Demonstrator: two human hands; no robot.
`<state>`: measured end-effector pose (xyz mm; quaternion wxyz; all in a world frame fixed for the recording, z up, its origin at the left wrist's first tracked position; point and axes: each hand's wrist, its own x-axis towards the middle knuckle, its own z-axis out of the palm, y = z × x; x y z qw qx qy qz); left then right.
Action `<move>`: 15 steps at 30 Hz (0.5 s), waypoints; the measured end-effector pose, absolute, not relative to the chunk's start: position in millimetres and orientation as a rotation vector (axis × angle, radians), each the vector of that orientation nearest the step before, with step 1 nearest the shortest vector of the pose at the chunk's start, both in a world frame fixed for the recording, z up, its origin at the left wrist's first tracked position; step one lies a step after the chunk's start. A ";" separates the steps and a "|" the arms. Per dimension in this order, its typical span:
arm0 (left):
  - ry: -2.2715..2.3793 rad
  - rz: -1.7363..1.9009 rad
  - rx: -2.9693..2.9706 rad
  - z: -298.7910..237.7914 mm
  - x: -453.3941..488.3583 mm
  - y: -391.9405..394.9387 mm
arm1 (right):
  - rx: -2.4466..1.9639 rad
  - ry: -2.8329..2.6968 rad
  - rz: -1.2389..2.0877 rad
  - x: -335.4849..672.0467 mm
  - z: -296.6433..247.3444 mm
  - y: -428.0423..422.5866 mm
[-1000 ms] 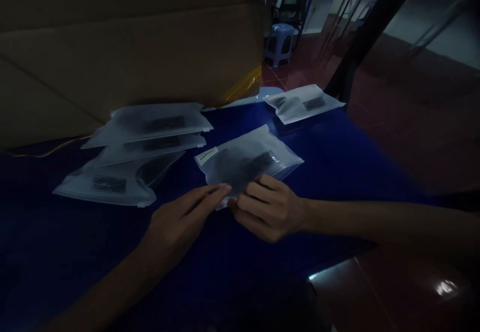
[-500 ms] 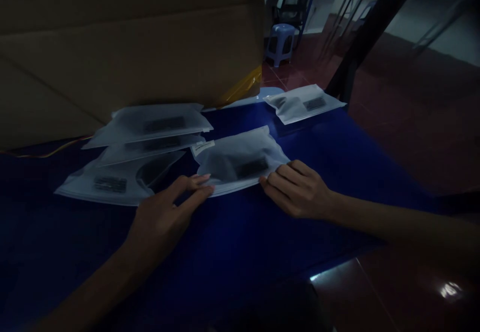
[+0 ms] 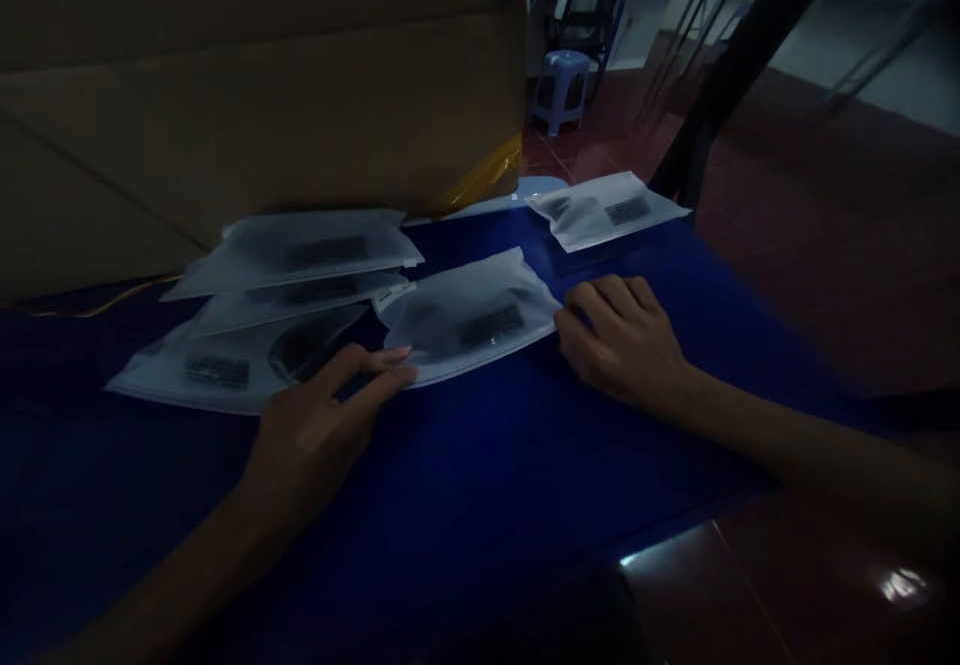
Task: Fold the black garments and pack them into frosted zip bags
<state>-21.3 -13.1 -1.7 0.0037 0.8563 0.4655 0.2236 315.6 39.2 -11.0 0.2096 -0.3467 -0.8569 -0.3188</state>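
A frosted zip bag (image 3: 465, 317) with a dark item and a white label strip lies on the blue table (image 3: 480, 485), tilted slightly. My left hand (image 3: 322, 420) is at its lower left edge, fingertips on the plastic; whether they pinch it I cannot tell. My right hand (image 3: 619, 340) rests on the table, fingers curled, at the bag's right corner. Two similar bags (image 3: 300, 250) (image 3: 300, 292) overlap at the left, above a third (image 3: 225, 370) near my left hand. Another bag (image 3: 607, 210) lies at the far right edge.
A large cardboard box (image 3: 255, 95) stands along the table's far side, with yellow tape (image 3: 487, 173) at its corner. A thin wire (image 3: 97, 311) runs along the left. A black frame post (image 3: 739, 75) rises at the far right; a blue stool (image 3: 559, 92) stands on the red tiled floor beyond.
My right hand has let go of the bag and moved back and to the right. The bag now lies flat on the table, shifted slightly left, with my left hand still at its edge.
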 end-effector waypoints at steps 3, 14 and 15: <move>1.508 0.724 2.808 1.0 -18.2 -12.4 | -0.919 -2.451 -0.606 316.9 -3.8 41.8; 1.265 0.547 3.208 8.7 10.5 -16.3 | -0.434 -2.521 0.328 301.5 4.1 21.3; 1.265 0.528 3.221 9.2 12.3 -17.9 | -0.382 -2.515 0.321 300.6 3.3 20.8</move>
